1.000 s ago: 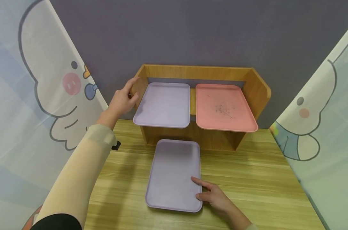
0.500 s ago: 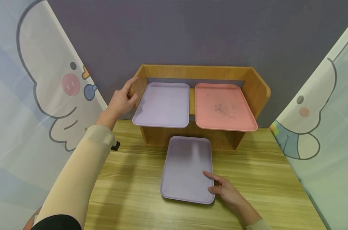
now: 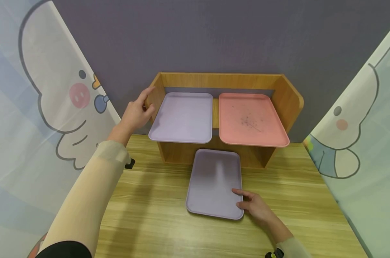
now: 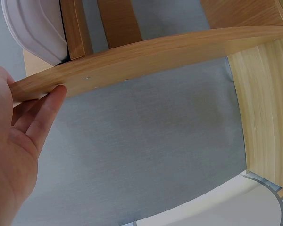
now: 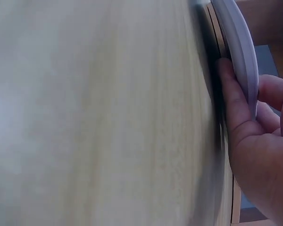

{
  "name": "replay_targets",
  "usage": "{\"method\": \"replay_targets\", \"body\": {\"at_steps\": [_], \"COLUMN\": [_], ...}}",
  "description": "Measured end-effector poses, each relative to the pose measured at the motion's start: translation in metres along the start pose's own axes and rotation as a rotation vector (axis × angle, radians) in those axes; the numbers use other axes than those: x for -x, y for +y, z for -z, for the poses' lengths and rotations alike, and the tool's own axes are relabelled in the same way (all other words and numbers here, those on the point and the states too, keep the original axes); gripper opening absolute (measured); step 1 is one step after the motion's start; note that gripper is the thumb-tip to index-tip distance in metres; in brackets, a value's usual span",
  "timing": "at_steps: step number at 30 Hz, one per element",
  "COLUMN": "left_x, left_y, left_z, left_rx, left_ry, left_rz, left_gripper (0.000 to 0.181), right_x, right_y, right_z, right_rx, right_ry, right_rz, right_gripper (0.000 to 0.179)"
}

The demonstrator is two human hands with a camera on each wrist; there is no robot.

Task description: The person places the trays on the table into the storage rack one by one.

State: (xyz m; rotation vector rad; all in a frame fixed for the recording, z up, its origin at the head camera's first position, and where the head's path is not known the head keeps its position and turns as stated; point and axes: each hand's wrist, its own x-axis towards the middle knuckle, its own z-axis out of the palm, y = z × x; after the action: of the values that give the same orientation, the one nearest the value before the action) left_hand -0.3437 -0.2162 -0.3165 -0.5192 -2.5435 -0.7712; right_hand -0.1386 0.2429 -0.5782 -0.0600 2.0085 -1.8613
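Observation:
A small wooden shelf (image 3: 220, 80) stands against the grey back wall. My left hand (image 3: 135, 114) grips its left side panel (image 4: 146, 59), fingers on one face and thumb side on the other. On the upper level lie a light purple tray (image 3: 183, 118) at the left and a pink tray (image 3: 251, 120) with a dark speckled mark at the right. A second purple tray (image 3: 215, 182) is in front of the shelf, its far edge at the lower compartment. My right hand (image 3: 257, 208) pinches that tray's right edge (image 5: 245, 56), with fingers above and below the rim.
The wood-grained table (image 3: 150, 222) spreads around the lower tray. Cartoon-printed cloth panels (image 3: 340, 150) border it at left and right. The shelf's lower compartment (image 3: 253, 154) faces me beneath the two upper trays.
My right hand has moved the lower purple tray rightward and away from me, closer to the shelf's lower compartment. My left hand has kept its hold on the side panel.

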Motion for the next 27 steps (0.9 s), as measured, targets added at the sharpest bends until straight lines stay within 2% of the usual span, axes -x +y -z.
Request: {"method": "replay_targets", "body": {"at_steps": [4,11,17,27], "left_x": [0.000,0.001,0.001,0.000], "left_y": [0.000,0.000,0.001,0.001], "left_z": [0.000,0.000,0.000,-0.001], "left_rx": [0.001,-0.001,-0.002,0.003], "left_ry": [-0.003,0.003,0.007,0.013], "left_rz": [0.001,-0.003,0.000,-0.009], "left_gripper": [0.065,0.064,0.064,0.064], "right_x": [-0.007,-0.020,-0.029,-0.048], "right_y": [-0.001,-0.003,-0.011,-0.018], "right_z": [0.003,0.008,0.010,0.017], "right_rx": [0.041,0.110,0.177,0.190], "right_ry": [0.044,0.076,0.148,0.183], "right_rz": [-0.020,-0.007,-0.028,-0.040], "right_gripper": [0.060,0.058,0.057,0.057]}}
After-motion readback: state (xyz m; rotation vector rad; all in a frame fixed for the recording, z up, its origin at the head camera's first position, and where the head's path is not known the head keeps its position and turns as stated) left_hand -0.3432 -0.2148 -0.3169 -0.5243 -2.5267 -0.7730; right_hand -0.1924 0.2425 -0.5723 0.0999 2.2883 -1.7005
